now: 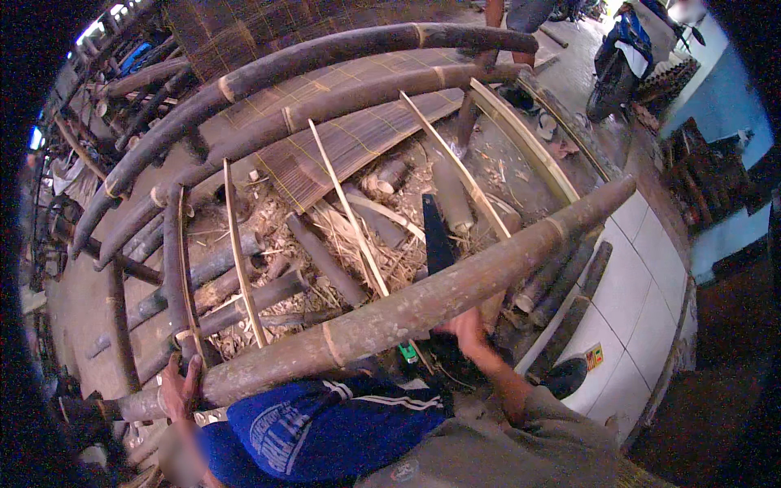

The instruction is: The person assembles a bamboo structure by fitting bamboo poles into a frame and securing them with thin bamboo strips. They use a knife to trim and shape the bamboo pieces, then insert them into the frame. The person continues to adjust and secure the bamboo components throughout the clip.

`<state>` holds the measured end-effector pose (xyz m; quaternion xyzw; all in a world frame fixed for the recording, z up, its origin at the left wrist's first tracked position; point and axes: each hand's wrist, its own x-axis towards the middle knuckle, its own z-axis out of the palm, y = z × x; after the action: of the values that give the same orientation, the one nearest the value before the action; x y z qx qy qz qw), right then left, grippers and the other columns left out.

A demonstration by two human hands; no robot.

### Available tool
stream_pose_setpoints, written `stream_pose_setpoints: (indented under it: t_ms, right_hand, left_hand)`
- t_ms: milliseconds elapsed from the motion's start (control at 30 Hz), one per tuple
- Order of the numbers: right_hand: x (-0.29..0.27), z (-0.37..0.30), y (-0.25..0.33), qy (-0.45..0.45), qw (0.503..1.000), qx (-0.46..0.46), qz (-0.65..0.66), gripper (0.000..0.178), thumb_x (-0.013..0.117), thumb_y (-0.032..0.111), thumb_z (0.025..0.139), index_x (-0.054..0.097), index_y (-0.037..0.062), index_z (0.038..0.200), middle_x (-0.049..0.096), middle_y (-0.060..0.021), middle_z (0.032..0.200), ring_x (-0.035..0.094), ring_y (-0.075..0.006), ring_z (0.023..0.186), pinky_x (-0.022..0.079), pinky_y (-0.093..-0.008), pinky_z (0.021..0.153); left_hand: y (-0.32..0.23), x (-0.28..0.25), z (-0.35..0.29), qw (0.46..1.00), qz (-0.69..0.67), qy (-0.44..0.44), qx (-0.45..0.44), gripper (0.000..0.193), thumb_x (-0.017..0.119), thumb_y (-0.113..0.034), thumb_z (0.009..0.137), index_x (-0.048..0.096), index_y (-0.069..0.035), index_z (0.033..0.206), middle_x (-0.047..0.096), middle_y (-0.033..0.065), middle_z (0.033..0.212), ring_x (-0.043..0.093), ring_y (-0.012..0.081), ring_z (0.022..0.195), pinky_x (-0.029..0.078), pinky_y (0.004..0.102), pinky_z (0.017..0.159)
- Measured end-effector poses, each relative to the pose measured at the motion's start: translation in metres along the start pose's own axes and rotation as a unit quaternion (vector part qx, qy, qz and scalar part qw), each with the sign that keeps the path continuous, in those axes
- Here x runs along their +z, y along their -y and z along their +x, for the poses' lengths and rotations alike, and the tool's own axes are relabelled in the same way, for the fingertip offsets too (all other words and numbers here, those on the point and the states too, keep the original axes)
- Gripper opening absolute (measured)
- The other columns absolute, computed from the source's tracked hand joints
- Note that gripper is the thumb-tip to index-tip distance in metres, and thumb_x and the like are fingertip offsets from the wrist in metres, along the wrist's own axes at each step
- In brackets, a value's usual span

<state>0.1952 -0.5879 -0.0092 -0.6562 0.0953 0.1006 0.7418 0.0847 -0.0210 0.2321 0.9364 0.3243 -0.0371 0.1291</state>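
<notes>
A large frame of dark bamboo poles lies before me, crossed by thin pale slats (350, 211). Its thick near pole (423, 305) runs slantwise across my lap. At the left end, my left hand (179, 392) wraps over this pole beside a corner joint, thumb up. My right hand (469, 335) is below the pole's middle, fingers curled and somewhat blurred. From there a saw's dark blade (437, 232) rises beyond the pole; the handle is mostly hidden, seemingly in my right hand. Close to that hand lies a small green object (408, 352) I cannot identify.
Cut bamboo pieces (325, 256) and shavings litter the floor inside the frame, near a slatted bamboo mat (350, 163). White tiles (643, 281) lie to the right. A motorcycle (622, 69) and another person's legs (521, 20) are at the far side.
</notes>
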Motion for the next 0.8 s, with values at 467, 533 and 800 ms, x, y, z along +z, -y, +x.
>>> stream_pose_setpoints:
  t_ms: [467, 533, 800]
  right_hand:
    - [0.083, -0.027, -0.077, 0.236, 0.676, -0.207, -0.667, 0.067, 0.061, 0.020, 0.088, 0.035, 0.0079, 0.149, 0.046, -0.0342, 0.129, 0.065, -0.0503, 0.093, 0.057, -0.0547, 0.079]
    - [0.070, -0.024, -0.101, 0.220, 0.681, -0.271, -0.644, 0.064, 0.062, 0.018, 0.087, 0.038, 0.0067, 0.145, 0.047, -0.0353, 0.128, 0.065, -0.0509, 0.092, 0.057, -0.0544, 0.078]
    - [0.023, -0.012, -0.156, 0.247, 0.770, -0.149, -0.569, 0.047, 0.070, 0.023, 0.083, 0.054, 0.0024, 0.123, 0.055, -0.0325, 0.115, 0.064, -0.0484, 0.088, 0.054, -0.0545, 0.076]
  left_hand:
    - [-0.002, 0.009, -0.008, 0.997, 0.057, -0.056, 0.013, 0.064, 0.052, -0.060, 0.093, 0.062, -0.006, 0.126, 0.067, 0.0289, 0.109, 0.063, 0.0467, 0.103, 0.048, 0.0542, 0.088]
    - [-0.004, 0.006, -0.014, 0.996, 0.055, -0.074, 0.017, 0.062, 0.052, -0.059, 0.094, 0.063, -0.007, 0.125, 0.067, 0.0284, 0.108, 0.063, 0.0467, 0.102, 0.048, 0.0545, 0.087]
    - [0.007, 0.006, -0.020, 0.996, 0.021, -0.087, 0.017, 0.057, 0.051, -0.057, 0.095, 0.066, -0.008, 0.121, 0.069, 0.0265, 0.100, 0.064, 0.0473, 0.096, 0.048, 0.0542, 0.085]
